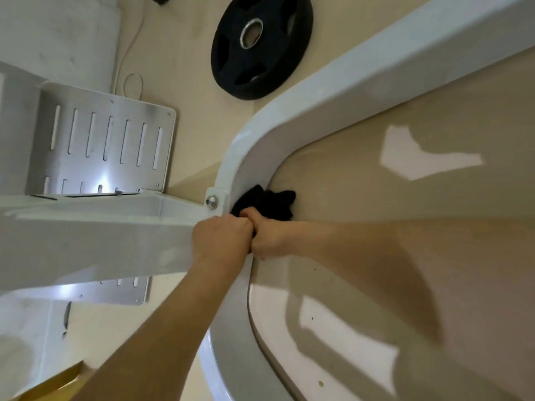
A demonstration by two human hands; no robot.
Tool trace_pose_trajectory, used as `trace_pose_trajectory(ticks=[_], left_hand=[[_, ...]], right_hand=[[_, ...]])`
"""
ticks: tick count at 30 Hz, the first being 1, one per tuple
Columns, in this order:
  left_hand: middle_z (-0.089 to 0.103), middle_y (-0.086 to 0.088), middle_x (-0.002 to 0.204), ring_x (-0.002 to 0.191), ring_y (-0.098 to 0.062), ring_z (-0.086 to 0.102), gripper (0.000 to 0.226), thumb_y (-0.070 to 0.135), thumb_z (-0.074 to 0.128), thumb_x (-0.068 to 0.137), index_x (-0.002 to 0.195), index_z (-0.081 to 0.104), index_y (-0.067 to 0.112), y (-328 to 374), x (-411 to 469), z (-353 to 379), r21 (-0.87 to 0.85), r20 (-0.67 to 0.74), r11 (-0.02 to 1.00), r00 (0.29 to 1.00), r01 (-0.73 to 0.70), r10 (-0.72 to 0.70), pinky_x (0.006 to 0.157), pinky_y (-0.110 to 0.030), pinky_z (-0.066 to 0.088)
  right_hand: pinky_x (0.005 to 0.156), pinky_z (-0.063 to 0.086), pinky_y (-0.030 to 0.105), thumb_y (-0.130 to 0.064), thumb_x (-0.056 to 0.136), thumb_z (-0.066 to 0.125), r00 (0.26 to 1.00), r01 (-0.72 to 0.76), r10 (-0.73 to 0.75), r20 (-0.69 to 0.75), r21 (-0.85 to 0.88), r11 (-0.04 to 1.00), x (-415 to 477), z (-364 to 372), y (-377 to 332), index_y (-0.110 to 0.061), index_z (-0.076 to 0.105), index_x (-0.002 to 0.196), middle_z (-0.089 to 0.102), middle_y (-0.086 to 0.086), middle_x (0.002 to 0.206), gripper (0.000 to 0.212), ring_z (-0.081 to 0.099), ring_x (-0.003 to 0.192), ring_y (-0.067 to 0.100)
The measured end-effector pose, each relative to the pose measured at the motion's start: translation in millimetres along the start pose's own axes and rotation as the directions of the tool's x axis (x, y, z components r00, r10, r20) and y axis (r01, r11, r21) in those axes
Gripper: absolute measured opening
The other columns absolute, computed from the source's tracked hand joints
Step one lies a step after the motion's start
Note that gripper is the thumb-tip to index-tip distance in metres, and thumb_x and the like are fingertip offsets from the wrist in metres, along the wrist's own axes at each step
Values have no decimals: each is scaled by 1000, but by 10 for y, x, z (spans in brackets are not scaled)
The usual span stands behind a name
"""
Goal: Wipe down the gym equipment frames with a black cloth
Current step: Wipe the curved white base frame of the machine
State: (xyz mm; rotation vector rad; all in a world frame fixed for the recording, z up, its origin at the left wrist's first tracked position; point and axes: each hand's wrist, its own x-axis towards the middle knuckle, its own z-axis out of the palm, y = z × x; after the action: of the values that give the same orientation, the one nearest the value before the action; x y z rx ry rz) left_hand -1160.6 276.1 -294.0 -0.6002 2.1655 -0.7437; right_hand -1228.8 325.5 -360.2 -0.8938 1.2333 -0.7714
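Hands meet at the middle of the head view, where a white curved metal frame bends from the upper right down towards the bottom centre. The right hand, its forearm coming in from the right edge, has its fingers curled round a bunched black cloth and holds it against the inner side of the bend. The cloth is at mid-frame, just right of a silver bolt at the joint with a white crossbeam.

The left hand, its forearm rising from the bottom left, lies as a fist on the frame and touches the right hand. Its fingers are curled under and hidden (whether they grip the frame or the cloth I cannot tell).

A black rubber weight plate with a metal centre ring lies on the beige floor at the top centre. A slotted silver metal panel is at the left, with a thin white cable above it.
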Motion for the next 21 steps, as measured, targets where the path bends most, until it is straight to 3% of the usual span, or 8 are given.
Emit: trace_pose_trajectory(ticks=[3, 5, 6, 8, 10, 13, 17, 21], left_hand=[[69, 3, 103, 96, -22, 65, 24, 31, 53, 93, 116, 59, 28, 30, -512, 246, -22, 220, 998, 974, -51, 55, 69, -31, 40], [68, 3, 83, 77, -21, 67, 12, 25, 67, 82, 93, 66, 28, -58, -789, 327, -38, 261, 998, 964, -45, 53, 57, -27, 35], [67, 3, 76, 70, -20, 66, 9, 22, 70, 77, 85, 67, 26, -130, -846, 341, -26, 227, 999, 973, -24, 29, 54, -26, 32], [67, 3, 86, 78, -21, 66, 11, 19, 56, 88, 94, 64, 24, -240, -855, 336, -21, 163, 999, 986, 39, -35, 56, -27, 33], [68, 3, 92, 83, -23, 66, 17, 17, 48, 93, 99, 62, 24, -320, -747, 272, -51, 23, 988, 989, 148, -146, 58, -27, 34], [67, -2, 88, 71, -27, 57, 14, 13, 49, 90, 90, 63, 16, -414, -604, 166, -161, -114, 951, 952, 264, -283, 59, -29, 34], [62, -9, 75, 61, -26, 43, 17, 12, 48, 92, 81, 62, 11, -607, -679, 93, -348, -214, 852, 852, 390, -477, 55, -32, 28], [53, -5, 66, 60, -26, 46, 23, 12, 46, 90, 78, 65, 8, -859, -956, 30, -533, -257, 715, 719, 452, -646, 55, -32, 29]], right_hand=[[95, 40, 33, -10, 92, 54, 979, -24, 33, 202, -44, 999, -209, 645, 81, -14, 6, 151, 47, 20, 137, 77, 49, 121, 33], [98, 38, 32, -11, 91, 53, 971, -51, 51, 232, -6, 999, -337, 990, 50, -18, -4, 151, 48, 18, 134, 83, 47, 121, 32], [94, 40, 33, -11, 89, 53, 981, -54, 39, 190, 71, 996, -359, 1039, -1, -18, 1, 151, 52, 17, 124, 81, 50, 114, 30], [80, 46, 34, -6, 87, 50, 1000, -1, -7, 25, 303, 953, -282, 939, -139, -19, 21, 140, 56, 13, 102, 62, 56, 96, 28], [77, 51, 37, -4, 87, 48, 992, 91, -40, -120, 460, 883, -219, 734, -306, -24, 29, 133, 58, 14, 98, 54, 60, 91, 29], [78, 54, 35, -3, 87, 46, 967, 159, 5, -254, 621, 767, -262, 570, -472, -28, 29, 136, 52, 4, 99, 57, 57, 96, 25], [89, 54, 39, -3, 88, 47, 973, 139, 67, -223, 788, 600, -360, 541, -706, -27, 33, 135, 51, 5, 115, 55, 54, 105, 24], [97, 47, 35, -5, 91, 49, 981, 190, -119, -151, 678, 710, -553, 719, -1081, -26, 32, 146, 45, 6, 137, 61, 49, 117, 25]])
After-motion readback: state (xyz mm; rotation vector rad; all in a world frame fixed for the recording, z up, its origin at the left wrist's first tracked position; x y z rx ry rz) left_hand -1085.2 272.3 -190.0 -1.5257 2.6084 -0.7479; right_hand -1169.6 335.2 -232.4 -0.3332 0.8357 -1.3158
